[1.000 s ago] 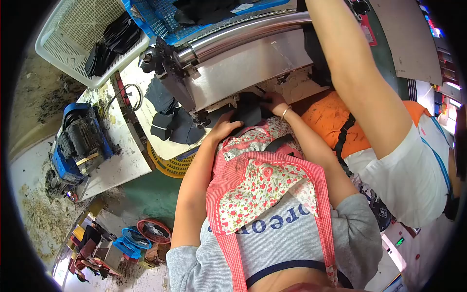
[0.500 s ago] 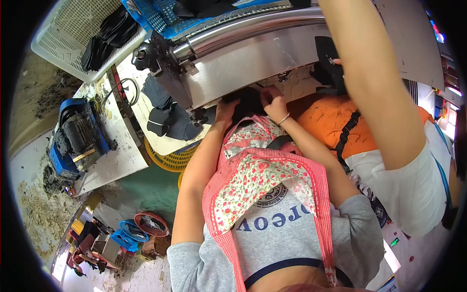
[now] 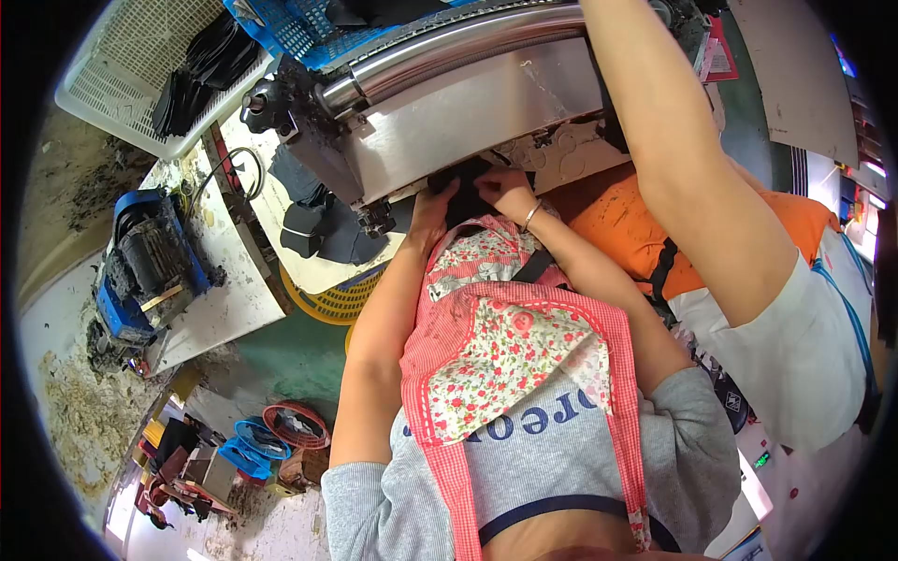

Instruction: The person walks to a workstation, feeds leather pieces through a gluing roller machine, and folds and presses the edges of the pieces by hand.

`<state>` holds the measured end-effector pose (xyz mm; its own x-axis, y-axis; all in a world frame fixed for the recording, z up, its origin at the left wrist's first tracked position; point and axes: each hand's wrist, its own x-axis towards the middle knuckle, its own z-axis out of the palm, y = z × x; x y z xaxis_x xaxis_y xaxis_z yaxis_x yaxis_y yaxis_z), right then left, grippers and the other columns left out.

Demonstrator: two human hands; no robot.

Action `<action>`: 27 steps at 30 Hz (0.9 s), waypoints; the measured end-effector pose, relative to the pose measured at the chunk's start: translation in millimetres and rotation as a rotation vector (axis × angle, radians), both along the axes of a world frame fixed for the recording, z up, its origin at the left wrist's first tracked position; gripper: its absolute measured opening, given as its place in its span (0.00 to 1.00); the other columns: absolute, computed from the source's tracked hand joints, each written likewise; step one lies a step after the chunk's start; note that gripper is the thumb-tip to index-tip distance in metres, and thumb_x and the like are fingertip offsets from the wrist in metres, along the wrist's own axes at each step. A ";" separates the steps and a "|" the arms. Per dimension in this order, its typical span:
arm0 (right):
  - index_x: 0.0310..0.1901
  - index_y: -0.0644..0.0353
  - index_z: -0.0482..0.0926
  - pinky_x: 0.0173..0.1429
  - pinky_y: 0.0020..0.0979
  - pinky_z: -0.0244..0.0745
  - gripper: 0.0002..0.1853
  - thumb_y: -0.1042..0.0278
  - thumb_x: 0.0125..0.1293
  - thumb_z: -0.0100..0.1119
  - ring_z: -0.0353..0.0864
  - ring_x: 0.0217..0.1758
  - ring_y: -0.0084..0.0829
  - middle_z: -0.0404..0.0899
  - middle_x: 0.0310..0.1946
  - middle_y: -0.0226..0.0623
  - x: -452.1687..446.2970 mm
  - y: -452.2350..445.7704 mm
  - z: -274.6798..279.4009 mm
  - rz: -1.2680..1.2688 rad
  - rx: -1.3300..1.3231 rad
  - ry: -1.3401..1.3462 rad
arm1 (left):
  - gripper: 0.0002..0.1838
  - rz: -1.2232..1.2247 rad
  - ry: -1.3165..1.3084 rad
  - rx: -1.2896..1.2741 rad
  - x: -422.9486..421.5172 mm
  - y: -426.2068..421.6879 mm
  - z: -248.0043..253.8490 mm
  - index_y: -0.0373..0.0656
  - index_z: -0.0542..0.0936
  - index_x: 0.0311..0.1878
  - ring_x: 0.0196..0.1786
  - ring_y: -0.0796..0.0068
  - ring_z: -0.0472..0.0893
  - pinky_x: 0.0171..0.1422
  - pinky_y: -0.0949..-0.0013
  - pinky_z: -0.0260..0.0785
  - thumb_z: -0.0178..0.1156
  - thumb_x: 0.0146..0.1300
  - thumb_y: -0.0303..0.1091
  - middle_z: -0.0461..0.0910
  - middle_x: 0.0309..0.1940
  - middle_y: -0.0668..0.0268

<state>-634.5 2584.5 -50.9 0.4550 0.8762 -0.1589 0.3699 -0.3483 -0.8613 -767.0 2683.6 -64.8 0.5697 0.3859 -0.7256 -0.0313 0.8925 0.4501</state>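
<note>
A black piece of sheet material (image 3: 460, 198) lies at the machine's front edge, close to my apron, partly hidden by my hands. My left hand (image 3: 432, 208) is closed on its left side, thumb on top. On the right, my right hand (image 3: 508, 193), with a bracelet at the wrist, has its fingers bent and pressed together on the same piece. Just beyond both hands is the machine's broad metal bar (image 3: 468, 107). Left of my left hand, several dark cut pieces (image 3: 351, 234) lie on the white table.
A co-worker's bare arm (image 3: 669, 131) reaches across the machine from the right, beside an orange apron (image 3: 608, 224). A white basket of black pieces (image 3: 117, 131) and a blue basket (image 3: 299, 33) stand behind. A blue motor (image 3: 140, 266) sits at left, a yellow basket (image 3: 341, 304) below.
My right hand has shifted slightly left and is more curled over the black piece. The co-worker's arm has moved left, and the black piece near their fingers is no longer visible.
</note>
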 end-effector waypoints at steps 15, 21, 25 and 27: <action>0.29 0.64 0.81 0.32 0.35 0.73 0.09 0.67 0.48 0.62 0.79 0.25 0.37 0.79 0.23 0.42 8.3 -5.9 -4.4 -0.209 -0.018 -0.236 | 0.16 -0.042 0.047 0.034 -2.0 -0.3 14.6 0.32 0.77 0.46 0.42 0.66 0.81 0.47 0.65 0.77 0.62 0.52 0.17 0.80 0.41 0.57; 0.35 0.66 0.81 0.36 0.34 0.75 0.13 0.65 0.50 0.65 0.81 0.28 0.38 0.81 0.27 0.45 26.1 -26.9 22.0 -0.612 -0.125 -0.231 | 0.15 -0.056 0.107 0.156 -3.3 -2.1 -8.3 0.32 0.78 0.44 0.41 0.68 0.81 0.47 0.66 0.76 0.63 0.51 0.18 0.81 0.40 0.58; 0.36 0.64 0.81 0.43 0.37 0.75 0.17 0.60 0.50 0.66 0.80 0.38 0.46 0.79 0.32 0.50 -6.8 -3.8 22.5 0.081 0.013 -0.298 | 0.15 -0.181 0.110 0.181 -1.5 -1.4 2.6 0.34 0.79 0.44 0.41 0.69 0.81 0.48 0.67 0.76 0.64 0.52 0.20 0.81 0.40 0.59; 0.38 0.64 0.81 0.43 0.37 0.76 0.17 0.60 0.50 0.66 0.80 0.37 0.47 0.80 0.31 0.50 -6.8 0.9 22.6 0.120 -0.016 -0.303 | 0.14 -0.126 0.030 0.114 -5.0 -3.2 0.5 0.34 0.79 0.44 0.41 0.69 0.81 0.49 0.67 0.75 0.64 0.53 0.21 0.81 0.40 0.60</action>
